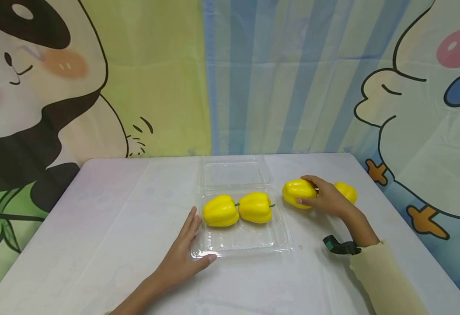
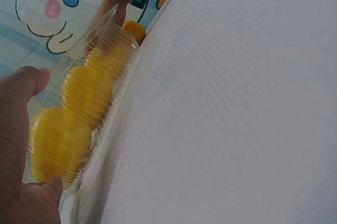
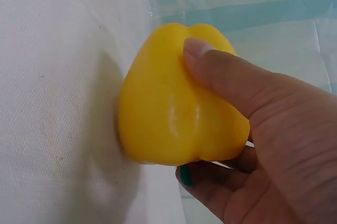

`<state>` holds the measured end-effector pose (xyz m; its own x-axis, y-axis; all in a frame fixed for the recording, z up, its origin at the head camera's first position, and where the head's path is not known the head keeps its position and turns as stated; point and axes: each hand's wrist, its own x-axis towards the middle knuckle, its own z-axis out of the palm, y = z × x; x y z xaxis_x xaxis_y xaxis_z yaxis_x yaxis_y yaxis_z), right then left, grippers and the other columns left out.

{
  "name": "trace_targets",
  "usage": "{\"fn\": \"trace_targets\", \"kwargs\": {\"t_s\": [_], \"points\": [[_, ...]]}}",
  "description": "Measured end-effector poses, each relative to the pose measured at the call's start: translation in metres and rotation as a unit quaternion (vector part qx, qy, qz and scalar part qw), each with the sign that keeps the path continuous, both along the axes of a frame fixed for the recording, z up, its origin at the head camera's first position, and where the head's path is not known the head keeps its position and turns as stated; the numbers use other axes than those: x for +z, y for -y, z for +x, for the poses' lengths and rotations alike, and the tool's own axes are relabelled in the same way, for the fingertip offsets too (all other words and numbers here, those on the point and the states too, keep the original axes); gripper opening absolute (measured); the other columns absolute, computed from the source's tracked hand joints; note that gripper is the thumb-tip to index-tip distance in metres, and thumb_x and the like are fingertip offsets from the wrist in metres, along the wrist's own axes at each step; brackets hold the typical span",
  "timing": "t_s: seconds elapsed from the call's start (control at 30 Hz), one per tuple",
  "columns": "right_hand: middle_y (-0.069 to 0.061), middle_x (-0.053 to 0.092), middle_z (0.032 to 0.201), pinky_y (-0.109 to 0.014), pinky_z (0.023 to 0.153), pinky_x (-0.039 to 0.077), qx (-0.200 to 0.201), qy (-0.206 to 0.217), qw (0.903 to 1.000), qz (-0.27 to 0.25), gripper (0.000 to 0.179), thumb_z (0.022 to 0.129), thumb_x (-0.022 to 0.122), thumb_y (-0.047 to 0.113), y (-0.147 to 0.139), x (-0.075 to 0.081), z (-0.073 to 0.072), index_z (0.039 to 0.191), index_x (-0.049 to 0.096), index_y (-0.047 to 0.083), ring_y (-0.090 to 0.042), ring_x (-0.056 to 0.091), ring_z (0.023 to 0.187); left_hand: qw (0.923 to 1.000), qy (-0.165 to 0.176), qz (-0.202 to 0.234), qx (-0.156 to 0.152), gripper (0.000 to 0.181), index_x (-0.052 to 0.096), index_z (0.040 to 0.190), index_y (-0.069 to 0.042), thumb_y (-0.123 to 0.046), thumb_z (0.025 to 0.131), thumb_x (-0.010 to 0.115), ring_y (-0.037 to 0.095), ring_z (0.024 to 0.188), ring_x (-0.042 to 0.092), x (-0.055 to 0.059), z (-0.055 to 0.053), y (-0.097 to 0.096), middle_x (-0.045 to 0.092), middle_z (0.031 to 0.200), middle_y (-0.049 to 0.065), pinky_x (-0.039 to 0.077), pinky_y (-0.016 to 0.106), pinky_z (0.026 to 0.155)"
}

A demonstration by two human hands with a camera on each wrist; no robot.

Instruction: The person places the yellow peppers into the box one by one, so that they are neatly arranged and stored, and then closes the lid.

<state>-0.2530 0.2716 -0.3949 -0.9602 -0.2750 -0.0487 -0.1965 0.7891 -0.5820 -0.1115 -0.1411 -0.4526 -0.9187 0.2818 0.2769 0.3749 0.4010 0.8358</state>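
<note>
Two yellow bell peppers (image 1: 220, 211) lie side by side in the back part of a clear plastic clamshell container (image 1: 245, 241), green stems pointing right. My left hand (image 1: 184, 253) is at the container's left front corner, fingers straight along its side and thumb by the front rim. In the left wrist view the container's ribbed wall (image 2: 79, 108) shows beside that hand. Just right of the container, my right hand (image 1: 326, 197) grips another yellow bell pepper (image 3: 168, 103), thumb across one side and fingers around the other. One more yellow pepper (image 1: 347, 192) lies behind that hand, partly hidden by it.
The container's clear lid (image 1: 235, 174) lies folded back toward the table's far edge. A white cloth covers the table (image 1: 108, 245). Cartoon-printed curtains (image 1: 167, 78) hang behind and beside it. A dark band with a small device (image 1: 342, 246) is on the right wrist.
</note>
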Motion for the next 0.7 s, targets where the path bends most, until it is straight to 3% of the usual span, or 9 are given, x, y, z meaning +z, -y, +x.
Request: {"fn": "trace_targets", "kwargs": {"t_s": [0.7], "points": [[-0.022,0.039,0.147,-0.057,0.100,0.044,-0.007,-0.050,0.9980,-0.038,0.091,0.082,0.074,0.051,0.0053,0.0090,0.0038,0.150,0.034,0.004,-0.043,0.046,0.125,1.0000,0.004,0.005,0.000,0.107,0.019,0.153,0.002,-0.040,0.078,0.082,0.020,0.144,0.021,-0.0009,-0.0003,-0.0004,-0.001,0.163,0.002,0.035,0.032,0.107]]}}
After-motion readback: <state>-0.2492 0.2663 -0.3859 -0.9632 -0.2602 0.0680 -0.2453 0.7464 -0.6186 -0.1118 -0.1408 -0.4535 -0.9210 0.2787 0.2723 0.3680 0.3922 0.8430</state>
